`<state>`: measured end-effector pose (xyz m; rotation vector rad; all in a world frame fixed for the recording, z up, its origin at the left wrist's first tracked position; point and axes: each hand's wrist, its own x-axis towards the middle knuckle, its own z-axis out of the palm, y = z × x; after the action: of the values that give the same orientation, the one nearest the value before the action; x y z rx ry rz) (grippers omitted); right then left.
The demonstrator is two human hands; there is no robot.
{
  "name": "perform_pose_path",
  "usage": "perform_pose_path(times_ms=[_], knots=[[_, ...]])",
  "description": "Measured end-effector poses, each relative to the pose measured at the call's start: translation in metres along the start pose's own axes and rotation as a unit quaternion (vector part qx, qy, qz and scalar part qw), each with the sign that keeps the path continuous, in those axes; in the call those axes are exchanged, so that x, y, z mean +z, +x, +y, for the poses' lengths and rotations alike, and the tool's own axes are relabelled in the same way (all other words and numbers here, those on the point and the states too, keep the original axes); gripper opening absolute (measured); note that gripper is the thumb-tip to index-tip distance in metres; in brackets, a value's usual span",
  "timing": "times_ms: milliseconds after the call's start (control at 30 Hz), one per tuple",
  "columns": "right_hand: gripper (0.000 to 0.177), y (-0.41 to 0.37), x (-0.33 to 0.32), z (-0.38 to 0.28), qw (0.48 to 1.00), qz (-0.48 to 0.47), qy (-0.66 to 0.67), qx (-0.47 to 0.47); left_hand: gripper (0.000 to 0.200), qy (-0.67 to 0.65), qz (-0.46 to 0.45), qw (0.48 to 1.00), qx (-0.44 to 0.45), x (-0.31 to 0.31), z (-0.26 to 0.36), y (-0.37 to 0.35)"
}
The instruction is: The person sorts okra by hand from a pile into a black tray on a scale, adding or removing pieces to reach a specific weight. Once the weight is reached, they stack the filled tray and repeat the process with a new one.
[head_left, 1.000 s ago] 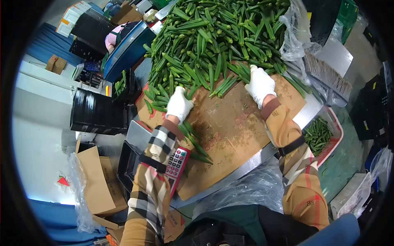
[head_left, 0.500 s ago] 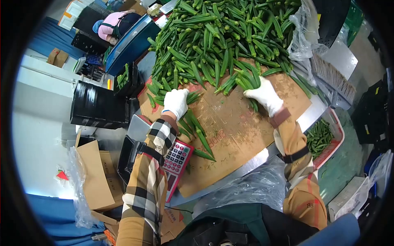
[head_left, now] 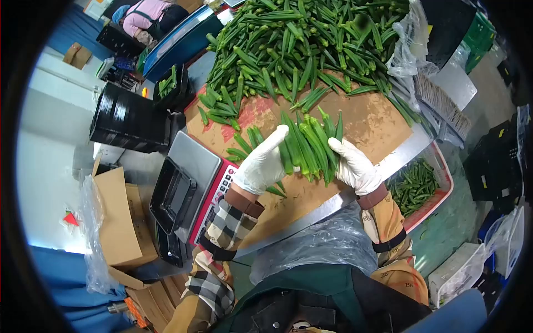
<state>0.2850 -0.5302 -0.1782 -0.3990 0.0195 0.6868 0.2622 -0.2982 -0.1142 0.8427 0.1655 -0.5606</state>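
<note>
Both my hands wear white gloves and hold a row of green okra pods (head_left: 308, 145) between them, over the cardboard (head_left: 383, 119) on the table. My left hand (head_left: 263, 162) presses the row's left side, its fingers largely behind the pods. At the right side, my right hand (head_left: 355, 166) closes on the pods with the thumb in front. Beyond them lies a large heap of okra (head_left: 300, 50). Several loose pods lie beside and partly behind my left hand. A scale (head_left: 194, 161) with red edges and black trays (head_left: 172, 191) on it stands to the left.
A red-rimmed crate (head_left: 442, 183) of okra stands low at the right, below a brush (head_left: 441, 102). Clear plastic (head_left: 319, 238) hangs at the table's front edge. Cardboard boxes (head_left: 119, 216) stand at the left. Another person (head_left: 150, 16) bends over at the upper left.
My hands have come together nearer my body, with the okra now in a row between them. My left hand has left the pods by the heap. The scale and its trays show more fully.
</note>
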Motion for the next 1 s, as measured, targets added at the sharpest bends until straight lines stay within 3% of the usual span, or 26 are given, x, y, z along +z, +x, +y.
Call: perform_pose_path(times_ms=[133,267,367,400,533,633,667,700,767,800,833,900,967,1000], knots=[[0.042,-0.003,0.009,0.021,0.999,-0.003,-0.029,0.025,0.045,-0.062,0.016,0.997,0.040,0.008,-0.006,-0.027],[0.038,0.003,0.064,0.066,0.995,0.033,-0.087,0.023,0.030,-0.060,0.137,0.986,0.070,-0.001,0.006,-0.070],[0.037,0.018,0.113,0.108,0.996,-0.004,-0.074,0.044,0.031,0.069,0.161,0.975,0.138,-0.005,0.038,-0.123],[0.037,0.028,0.130,0.126,0.997,-0.029,-0.046,0.049,0.032,0.106,0.212,0.958,0.162,-0.012,0.050,-0.141],[0.029,0.064,0.205,0.189,0.988,-0.139,-0.020,0.068,0.035,0.114,0.275,0.940,0.168,-0.012,0.111,-0.207],[0.037,0.105,0.241,0.252,0.990,-0.116,-0.044,0.060,0.043,0.200,0.357,0.896,0.172,-0.046,0.142,-0.247],[0.041,0.123,0.243,0.278,0.990,-0.053,-0.094,0.093,0.050,0.229,0.366,0.890,0.145,-0.071,0.151,-0.260],[0.044,0.114,0.247,0.268,0.985,-0.081,-0.099,0.119,0.058,0.258,0.375,0.883,0.118,-0.095,0.156,-0.268],[0.051,0.093,0.259,0.246,0.970,-0.138,-0.111,0.169,0.068,0.427,0.423,0.798,0.037,-0.118,0.150,-0.277],[0.046,0.089,0.250,0.242,0.962,-0.118,-0.174,0.177,0.073,0.446,0.414,0.793,0.015,-0.097,0.140,-0.283],[0.041,0.087,0.241,0.238,0.949,-0.098,-0.236,0.185,0.072,0.428,0.411,0.805,0.018,-0.107,0.134,-0.288],[0.039,0.084,0.196,0.231,0.955,-0.094,-0.227,0.168,0.070,0.424,0.393,0.808,0.113,-0.128,0.123,-0.303],[0.044,0.063,0.158,0.187,0.960,-0.121,-0.197,0.156,0.066,0.374,0.428,0.809,0.149,-0.102,0.116,-0.319],[0.045,0.055,0.134,0.167,0.949,-0.081,-0.273,0.135,0.062,0.396,0.444,0.787,0.164,-0.109,0.113,-0.329]])
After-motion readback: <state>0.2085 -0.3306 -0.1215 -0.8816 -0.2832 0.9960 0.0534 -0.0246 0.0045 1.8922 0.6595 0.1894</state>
